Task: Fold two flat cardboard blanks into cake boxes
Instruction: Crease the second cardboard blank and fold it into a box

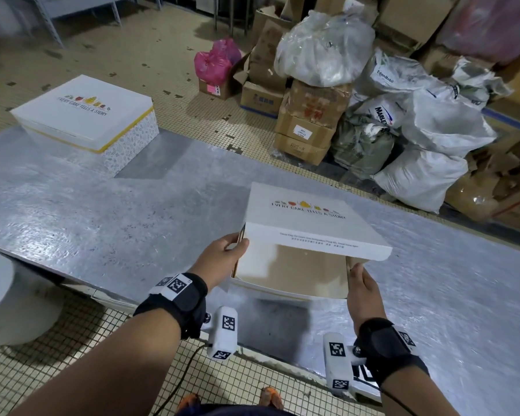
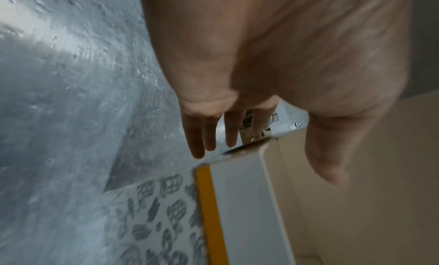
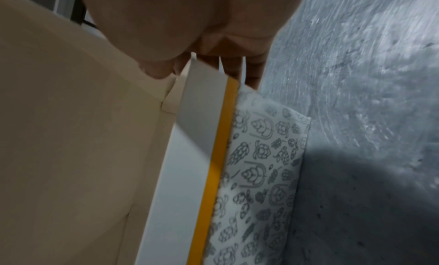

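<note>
A finished white cake box (image 1: 84,121) with a yellow band stands closed at the far left of the metal table (image 1: 102,211). A second cake box (image 1: 309,217) sits near the table's front edge, its printed lid raised at the front and the brown inside showing. My left hand (image 1: 228,250) holds the lid's left side flap (image 2: 242,203), thumb (image 2: 327,156) on the brown inner face, straight fingers (image 2: 202,137) outside. My right hand (image 1: 360,280) pinches the right side flap (image 3: 202,137), with the thumb (image 3: 154,69) inside and the fingers (image 3: 237,68) behind it.
Stacked brown cartons (image 1: 306,121), white plastic sacks (image 1: 433,124) and a pink bag (image 1: 213,63) crowd the tiled floor beyond the table. A white rounded object (image 1: 0,295) sits low at the left. The table's near edge (image 1: 282,361) runs just below the held box.
</note>
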`<state>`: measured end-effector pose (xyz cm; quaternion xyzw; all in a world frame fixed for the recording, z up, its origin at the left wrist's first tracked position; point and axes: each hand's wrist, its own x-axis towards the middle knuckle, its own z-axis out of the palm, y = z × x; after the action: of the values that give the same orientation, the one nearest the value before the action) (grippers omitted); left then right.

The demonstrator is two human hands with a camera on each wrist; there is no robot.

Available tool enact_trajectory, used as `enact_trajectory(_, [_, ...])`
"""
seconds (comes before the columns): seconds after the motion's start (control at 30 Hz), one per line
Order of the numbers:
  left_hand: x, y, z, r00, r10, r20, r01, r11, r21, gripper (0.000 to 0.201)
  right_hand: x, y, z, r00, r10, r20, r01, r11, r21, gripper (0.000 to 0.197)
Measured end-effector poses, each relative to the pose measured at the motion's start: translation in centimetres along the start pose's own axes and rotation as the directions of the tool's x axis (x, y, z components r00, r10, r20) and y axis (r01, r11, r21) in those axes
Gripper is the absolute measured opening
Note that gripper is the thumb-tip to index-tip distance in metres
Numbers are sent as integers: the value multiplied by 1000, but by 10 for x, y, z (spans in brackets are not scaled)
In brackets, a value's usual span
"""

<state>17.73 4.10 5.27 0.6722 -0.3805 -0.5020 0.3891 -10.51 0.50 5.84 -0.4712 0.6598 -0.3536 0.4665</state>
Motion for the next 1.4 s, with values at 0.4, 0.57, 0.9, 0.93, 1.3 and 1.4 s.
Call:
enact_trajectory(0.4, [-19,24,-38,993,91,69,-62,937,-344,64,5,9,-29,1000,16,-3,-14,943,333,33])
enact_trajectory(0.57, [-32,37,-30,985,161,63,-138,952,-272,104,2,-7,-32,999,-31,-30,41,902,430,71])
enact_trajectory(0.9, [-48,39,-9,976,193,95,-164,954,-251,58,-11,-2,-29,965,-252,78,210,911,354,30])
enact_trajectory(0.93, [-50,37,-7,976,200,91,-171,951,-259,53,-10,2,-29,965,-249,87,205,916,345,26])
enact_trajectory(1.3, [-55,3,1,959,276,-60,-280,958,-62,52,-23,18,-28,958,-213,190,172,962,212,35])
enact_trajectory(1.4, [-53,-1,3,930,298,-216,-295,954,48,42,-24,23,-27,955,-274,111,255,954,158,47])
